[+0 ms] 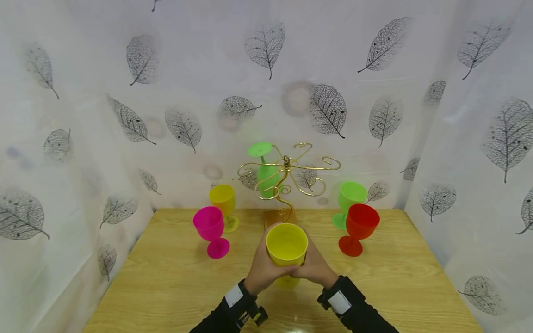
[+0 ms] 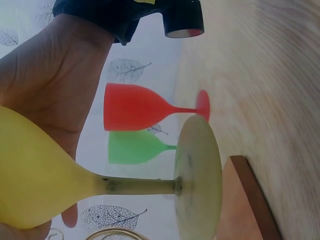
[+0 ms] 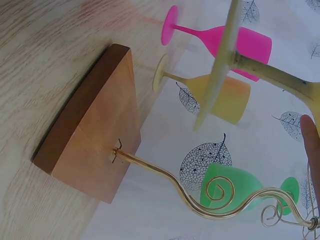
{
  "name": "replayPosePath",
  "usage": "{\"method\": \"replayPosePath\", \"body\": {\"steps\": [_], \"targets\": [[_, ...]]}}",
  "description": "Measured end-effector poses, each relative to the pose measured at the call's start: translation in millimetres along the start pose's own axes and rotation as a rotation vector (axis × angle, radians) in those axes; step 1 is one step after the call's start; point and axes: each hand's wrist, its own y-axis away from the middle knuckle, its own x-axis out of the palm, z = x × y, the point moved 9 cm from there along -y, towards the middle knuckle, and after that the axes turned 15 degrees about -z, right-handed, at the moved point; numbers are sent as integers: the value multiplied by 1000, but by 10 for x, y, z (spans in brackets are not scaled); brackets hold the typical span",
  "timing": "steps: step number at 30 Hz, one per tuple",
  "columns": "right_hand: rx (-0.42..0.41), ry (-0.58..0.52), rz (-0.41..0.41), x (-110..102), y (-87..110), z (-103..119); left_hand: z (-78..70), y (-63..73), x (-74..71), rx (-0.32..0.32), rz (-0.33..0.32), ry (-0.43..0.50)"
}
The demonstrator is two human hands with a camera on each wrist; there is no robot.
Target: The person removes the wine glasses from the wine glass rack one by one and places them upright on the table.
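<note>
Both hands hold a yellow goblet (image 1: 287,245) upright in front of me. My left hand (image 1: 263,266) grips the bowl from the left, and my right hand (image 1: 317,264) grips it from the right. In the left wrist view, the goblet's stem (image 2: 140,186) and round foot stick out below the hands, apart from the table. Just beyond stands a gold wire rack (image 1: 286,165) with curled arms. A green goblet (image 1: 268,178) hangs upside down from one arm at the back left. The rack's wooden base (image 3: 95,135) shows best in the right wrist view.
To the left of the rack stand a magenta goblet (image 1: 209,224) and another yellow goblet (image 1: 223,199). A red goblet (image 1: 361,226) and a second green goblet (image 1: 350,199) stand to the right. A leaf-print curtain (image 1: 216,60) surrounds the wooden table (image 1: 166,282) at the back and sides.
</note>
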Motion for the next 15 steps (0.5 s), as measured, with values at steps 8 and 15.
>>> {"method": "replayPosePath", "body": {"steps": [8, 15], "targets": [[42, 42, 42, 26, -2, -91, -14, -20, -49, 34, -47, -16], [-37, -47, 87, -28, -38, -21, 188, 84, -425, 23, -219, -95]]}}
